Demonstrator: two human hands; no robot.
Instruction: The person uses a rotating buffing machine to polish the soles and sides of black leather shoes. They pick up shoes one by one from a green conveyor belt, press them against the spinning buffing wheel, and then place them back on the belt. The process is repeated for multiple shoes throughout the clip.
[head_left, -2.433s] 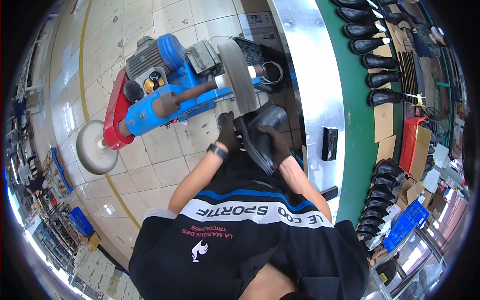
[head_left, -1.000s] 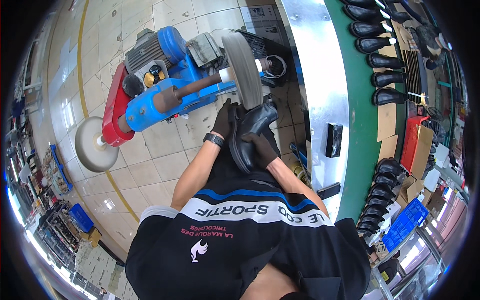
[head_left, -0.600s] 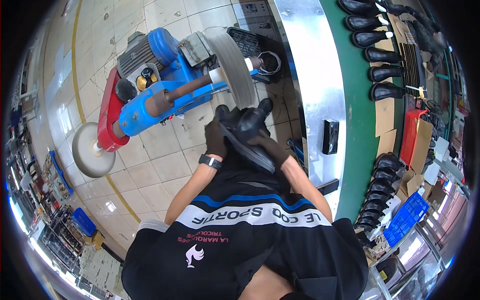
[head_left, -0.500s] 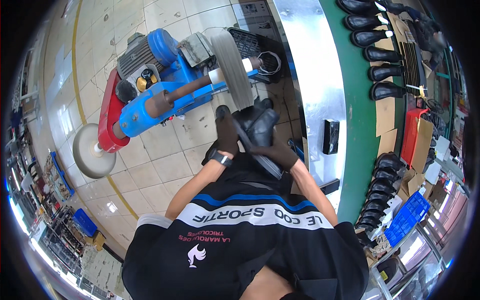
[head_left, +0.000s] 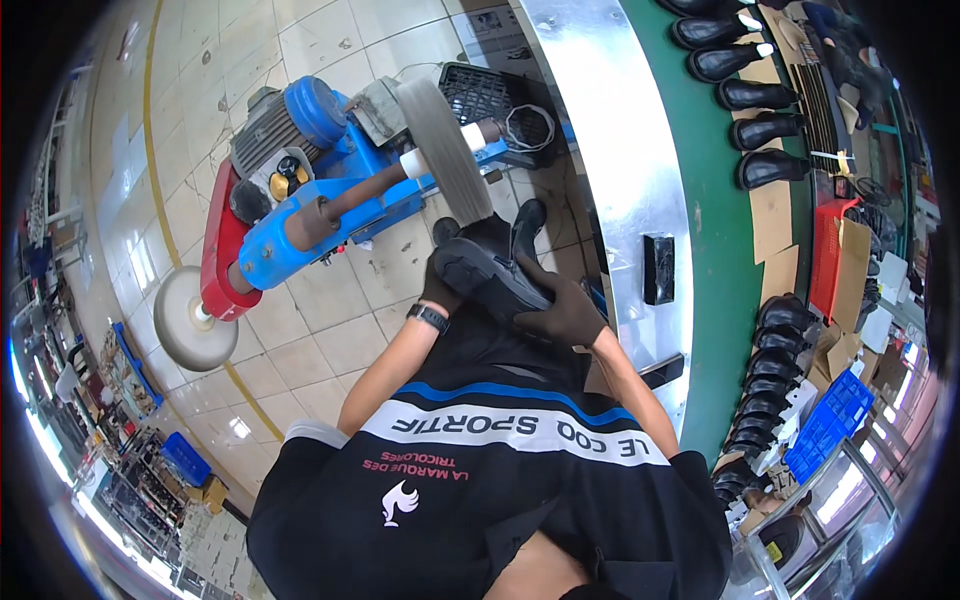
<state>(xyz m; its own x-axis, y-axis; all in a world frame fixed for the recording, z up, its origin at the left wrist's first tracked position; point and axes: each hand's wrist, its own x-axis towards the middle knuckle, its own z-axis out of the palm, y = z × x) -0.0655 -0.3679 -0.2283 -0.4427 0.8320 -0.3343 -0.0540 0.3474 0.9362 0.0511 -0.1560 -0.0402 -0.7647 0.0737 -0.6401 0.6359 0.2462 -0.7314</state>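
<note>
Between my two dark-gloved hands is a black shoe [head_left: 488, 277], its sole turned up toward me. My left hand [head_left: 446, 280] is closed on one end of it, at the left. On the right, my right hand [head_left: 566, 310] grips the other end, fingers along its side. Just beyond the shoe is the grey buffing wheel [head_left: 447, 150] on the shaft of a blue machine [head_left: 290, 235]. The shoe's far part reaches the wheel's lower edge; whether they touch I cannot tell.
A metal-edged green bench [head_left: 715, 260] runs along my right, with a row of black shoes [head_left: 765, 130] and more shoes [head_left: 765, 385] nearer me. A black block [head_left: 659, 270] lies on the metal edge. A pale wheel [head_left: 195, 318] sits at the machine's left end; a black crate [head_left: 490, 100] stands behind.
The shoe has turned in my hands, so its sole now faces up more and it lies more sideways. My right hand has shifted along with it.
</note>
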